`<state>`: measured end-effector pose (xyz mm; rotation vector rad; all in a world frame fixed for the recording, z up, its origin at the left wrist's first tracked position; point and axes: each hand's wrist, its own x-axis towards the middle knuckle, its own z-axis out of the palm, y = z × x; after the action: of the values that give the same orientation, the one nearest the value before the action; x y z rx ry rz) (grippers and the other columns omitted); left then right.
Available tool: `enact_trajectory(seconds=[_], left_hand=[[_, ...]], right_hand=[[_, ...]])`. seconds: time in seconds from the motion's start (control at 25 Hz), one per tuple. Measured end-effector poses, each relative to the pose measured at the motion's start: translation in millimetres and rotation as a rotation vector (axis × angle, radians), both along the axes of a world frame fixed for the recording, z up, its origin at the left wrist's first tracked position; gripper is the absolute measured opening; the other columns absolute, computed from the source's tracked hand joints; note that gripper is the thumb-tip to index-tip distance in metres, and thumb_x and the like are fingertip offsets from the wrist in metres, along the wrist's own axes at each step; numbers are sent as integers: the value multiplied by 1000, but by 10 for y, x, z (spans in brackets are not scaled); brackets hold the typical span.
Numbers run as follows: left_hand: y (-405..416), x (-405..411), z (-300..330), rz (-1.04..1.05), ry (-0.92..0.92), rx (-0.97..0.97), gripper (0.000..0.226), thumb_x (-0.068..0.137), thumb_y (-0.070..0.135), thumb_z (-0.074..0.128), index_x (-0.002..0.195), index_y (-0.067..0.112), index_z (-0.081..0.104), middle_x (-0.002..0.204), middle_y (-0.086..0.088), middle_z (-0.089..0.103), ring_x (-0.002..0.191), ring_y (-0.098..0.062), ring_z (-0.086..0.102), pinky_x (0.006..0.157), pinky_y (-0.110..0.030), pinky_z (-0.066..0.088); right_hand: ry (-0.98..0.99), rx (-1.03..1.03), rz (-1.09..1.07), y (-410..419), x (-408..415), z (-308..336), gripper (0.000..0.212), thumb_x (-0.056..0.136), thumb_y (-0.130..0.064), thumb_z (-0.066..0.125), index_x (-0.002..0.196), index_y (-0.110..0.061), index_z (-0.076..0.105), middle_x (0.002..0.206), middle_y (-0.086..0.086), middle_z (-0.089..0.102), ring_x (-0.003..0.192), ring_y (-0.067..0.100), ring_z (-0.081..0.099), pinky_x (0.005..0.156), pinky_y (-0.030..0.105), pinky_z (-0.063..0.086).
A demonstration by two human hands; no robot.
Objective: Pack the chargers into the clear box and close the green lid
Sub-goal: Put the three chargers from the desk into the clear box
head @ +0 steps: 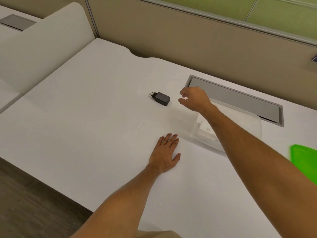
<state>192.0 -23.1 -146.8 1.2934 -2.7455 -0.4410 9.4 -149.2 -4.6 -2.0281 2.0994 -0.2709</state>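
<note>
While the left hand [165,152] lies flat, the empty, half-open right hand [193,98] nears the black charger [161,98]

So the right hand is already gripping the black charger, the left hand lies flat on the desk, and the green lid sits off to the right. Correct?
Not quite. In the head view the right hand is not gripping the black charger: its fingers are open and just short of it, with a gap between. The left hand does lie flat on the desk, and the green lid sits off to the right.
</note>
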Motion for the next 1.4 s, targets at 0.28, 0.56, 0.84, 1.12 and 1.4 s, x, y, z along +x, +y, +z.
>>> enact_trajectory(seconds=[0.28, 0.56, 0.84, 1.12, 1.4], left_hand=[[6, -1, 32, -2, -11, 8, 65, 95, 49, 25, 150, 16, 15, 161, 1, 8, 147, -17, -2, 121, -38, 2], [1, -6, 9, 3, -5, -15, 65, 94, 49, 26, 149, 15, 18, 161, 0, 11, 147, -17, 1, 120, -37, 2], [-6, -20, -49, 8, 14, -26, 65, 94, 49, 26, 149, 16, 20, 160, 0, 13, 147, -17, 2, 120, -37, 3], [-1, -27, -68, 15, 29, -40, 62, 93, 48, 33, 145, 14, 28, 157, -2, 25, 146, -19, 12, 119, -41, 12], [-10, -30, -82, 20, 9, -35, 63, 94, 50, 31, 147, 16, 24, 158, -2, 23, 147, -18, 9, 119, -40, 9]], right_hand=[[48, 100, 28, -260, 254, -329, 46, 85, -32, 61, 128, -17, 56, 128, 5, 62, 117, 28, 56, 97, 41, 46], [55, 180, 1, -521, 328, -480, 49, 84, -30, 61, 127, -10, 51, 126, 12, 57, 115, 34, 54, 91, 43, 46], [52, 196, -11, -684, 446, -575, 41, 86, -31, 57, 119, -8, 53, 121, 12, 57, 112, 33, 54, 86, 41, 44], [90, 190, -34, -745, 566, -737, 40, 89, -29, 57, 124, -9, 53, 123, 12, 54, 117, 31, 49, 89, 40, 43], [-31, 177, -116, -740, 573, -756, 40, 88, -32, 61, 116, -4, 58, 119, 16, 57, 111, 34, 54, 79, 35, 43]])
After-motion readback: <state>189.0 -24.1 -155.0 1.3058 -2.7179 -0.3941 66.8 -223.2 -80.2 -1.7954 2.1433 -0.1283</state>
